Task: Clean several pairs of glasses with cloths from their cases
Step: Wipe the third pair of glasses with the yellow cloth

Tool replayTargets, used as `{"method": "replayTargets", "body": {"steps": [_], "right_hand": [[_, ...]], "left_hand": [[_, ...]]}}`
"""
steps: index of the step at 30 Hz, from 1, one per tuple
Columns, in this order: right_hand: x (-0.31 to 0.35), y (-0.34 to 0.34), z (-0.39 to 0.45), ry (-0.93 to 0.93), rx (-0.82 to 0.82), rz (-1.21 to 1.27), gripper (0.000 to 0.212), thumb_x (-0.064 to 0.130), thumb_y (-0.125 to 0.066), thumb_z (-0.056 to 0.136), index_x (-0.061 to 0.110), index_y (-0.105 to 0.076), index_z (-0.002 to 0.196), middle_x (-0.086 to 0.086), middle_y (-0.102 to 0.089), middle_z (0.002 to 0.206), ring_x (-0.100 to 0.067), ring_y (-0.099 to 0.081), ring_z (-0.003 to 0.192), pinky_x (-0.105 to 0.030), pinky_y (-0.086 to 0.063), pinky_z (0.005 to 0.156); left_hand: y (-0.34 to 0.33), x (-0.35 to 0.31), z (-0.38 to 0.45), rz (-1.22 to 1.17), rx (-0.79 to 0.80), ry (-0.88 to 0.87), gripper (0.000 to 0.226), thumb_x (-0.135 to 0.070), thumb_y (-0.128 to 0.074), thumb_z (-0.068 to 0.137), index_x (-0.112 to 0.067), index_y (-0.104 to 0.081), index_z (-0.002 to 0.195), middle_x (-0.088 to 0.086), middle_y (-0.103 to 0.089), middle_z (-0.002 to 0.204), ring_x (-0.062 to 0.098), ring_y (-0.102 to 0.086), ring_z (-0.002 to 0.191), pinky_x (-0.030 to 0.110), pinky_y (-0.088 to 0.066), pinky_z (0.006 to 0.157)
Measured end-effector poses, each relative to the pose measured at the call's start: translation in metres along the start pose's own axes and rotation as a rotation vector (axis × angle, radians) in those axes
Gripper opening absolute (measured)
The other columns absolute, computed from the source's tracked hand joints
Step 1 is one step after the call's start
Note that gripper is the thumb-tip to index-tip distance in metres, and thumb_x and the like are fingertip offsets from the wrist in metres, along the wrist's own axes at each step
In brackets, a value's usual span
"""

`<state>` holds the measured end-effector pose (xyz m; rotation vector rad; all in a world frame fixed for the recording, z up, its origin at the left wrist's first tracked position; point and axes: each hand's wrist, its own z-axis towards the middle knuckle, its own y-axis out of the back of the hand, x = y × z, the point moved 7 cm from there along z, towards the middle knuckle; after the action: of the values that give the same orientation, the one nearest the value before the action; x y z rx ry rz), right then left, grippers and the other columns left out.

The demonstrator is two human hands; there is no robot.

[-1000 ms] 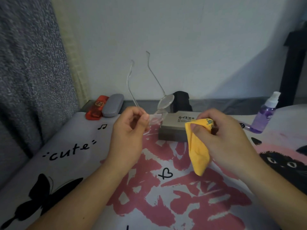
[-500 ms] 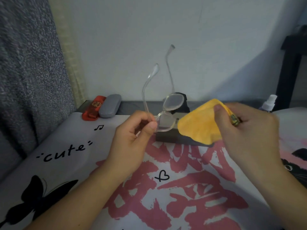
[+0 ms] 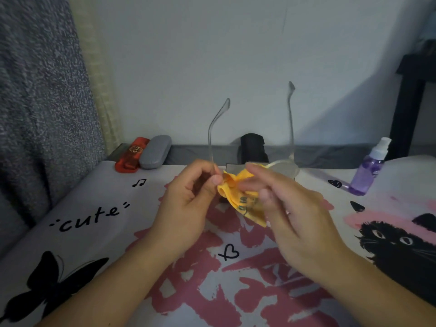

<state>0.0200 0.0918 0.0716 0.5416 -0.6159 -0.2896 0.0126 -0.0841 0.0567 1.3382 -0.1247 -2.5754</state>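
Note:
A pair of clear-framed glasses (image 3: 286,166) is held above the table with both temples pointing up. My left hand (image 3: 188,197) pinches the frame at the left temple hinge. A yellow cloth (image 3: 238,192) with dark print is wrapped over the left lens, which it hides. My right hand (image 3: 290,208) grips the cloth and presses it on that lens. The right lens shows bare beyond my right fingers.
A grey box-shaped case (image 3: 232,166) lies behind my hands, a black case (image 3: 252,148) behind it. A red case (image 3: 132,154) and a grey case (image 3: 155,151) lie at the back left. A purple spray bottle (image 3: 368,171) stands at the right. The printed table cover (image 3: 99,208) spreads all round.
The glasses have turned so both temples stand wide apart. My right hand has brought the yellow cloth left onto the left lens and bunched it there.

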Motion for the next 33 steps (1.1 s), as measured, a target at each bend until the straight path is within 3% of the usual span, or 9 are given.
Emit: {"method": "replayTargets", "body": {"steps": [3,5,8,13,19,24,29,33], "right_hand": [[-0.001,-0.001,0.0,0.035,-0.062,-0.06,0.026,0.016,-0.061,0.1,0.017,-0.07,0.124,0.009,-0.066,0.122,-0.002,-0.06,0.112,-0.018,-0.051,0.089],[-0.008,-0.009,0.001,0.033,-0.001,-0.144,0.027,0.024,-0.069,0.093,0.016,-0.074,0.118,0.007,-0.061,0.122,-0.007,-0.056,0.114,-0.023,-0.049,0.094],[-0.012,-0.014,0.003,0.126,0.102,-0.316,0.031,0.031,-0.071,0.089,0.016,-0.076,0.115,0.006,-0.064,0.111,-0.015,-0.053,0.103,-0.034,-0.05,0.085],[0.006,-0.013,0.005,0.341,0.048,-0.49,0.008,0.013,-0.071,0.095,0.011,-0.078,0.099,0.002,-0.071,0.095,-0.023,-0.055,0.09,-0.039,-0.048,0.076],[0.012,-0.027,0.004,0.287,0.035,-0.451,0.003,0.011,-0.072,0.09,0.008,-0.074,0.088,-0.004,-0.069,0.082,-0.024,-0.06,0.09,-0.041,-0.053,0.074],[0.021,-0.025,0.005,0.299,-0.046,-0.388,0.028,0.018,-0.055,0.099,0.007,-0.072,0.08,-0.003,-0.067,0.077,-0.024,-0.059,0.081,-0.039,-0.052,0.066],[0.011,-0.018,0.005,0.281,0.005,-0.306,0.018,0.022,-0.068,0.095,0.011,-0.074,0.082,0.005,-0.067,0.08,-0.02,-0.056,0.087,-0.03,-0.049,0.072],[0.0,-0.021,0.007,0.241,0.133,-0.2,0.025,0.016,-0.052,0.097,0.008,-0.075,0.1,-0.002,-0.071,0.097,-0.019,-0.064,0.099,-0.035,-0.056,0.082]], "left_hand": [[0.0,0.001,-0.001,-0.005,0.002,0.011,0.009,-0.02,-0.058,0.099,-0.023,-0.064,0.093,0.005,-0.066,0.088,0.025,-0.063,0.083,0.04,-0.054,0.077],[-0.003,0.0,-0.003,0.015,0.036,-0.004,0.009,-0.023,-0.057,0.1,-0.022,-0.063,0.093,0.006,-0.066,0.088,0.024,-0.064,0.082,0.041,-0.055,0.076],[-0.008,-0.003,-0.005,0.078,0.058,-0.008,0.012,-0.022,-0.054,0.101,-0.021,-0.062,0.092,0.003,-0.065,0.085,0.018,-0.063,0.081,0.036,-0.054,0.075],[-0.014,0.001,-0.008,-0.008,0.072,0.076,0.017,-0.023,-0.052,0.1,-0.016,-0.062,0.088,0.009,-0.063,0.082,0.027,-0.061,0.08,0.044,-0.052,0.077],[-0.015,0.015,-0.004,-0.099,0.07,0.252,0.02,-0.021,-0.053,0.097,-0.014,-0.062,0.081,-0.001,-0.059,0.073,0.014,-0.055,0.072,0.033,-0.048,0.073],[-0.017,0.008,-0.004,-0.112,0.035,0.251,0.023,-0.005,-0.052,0.102,-0.005,-0.062,0.082,-0.001,-0.061,0.067,0.009,-0.06,0.064,0.023,-0.051,0.065],[-0.018,0.006,-0.006,-0.102,0.055,0.251,0.022,-0.005,-0.053,0.102,-0.009,-0.063,0.083,-0.003,-0.065,0.069,0.011,-0.063,0.066,0.028,-0.054,0.07],[-0.006,0.002,-0.001,-0.049,0.015,0.207,0.018,-0.012,-0.058,0.101,-0.012,-0.066,0.085,0.008,-0.069,0.078,0.026,-0.066,0.076,0.04,-0.056,0.079]]}}
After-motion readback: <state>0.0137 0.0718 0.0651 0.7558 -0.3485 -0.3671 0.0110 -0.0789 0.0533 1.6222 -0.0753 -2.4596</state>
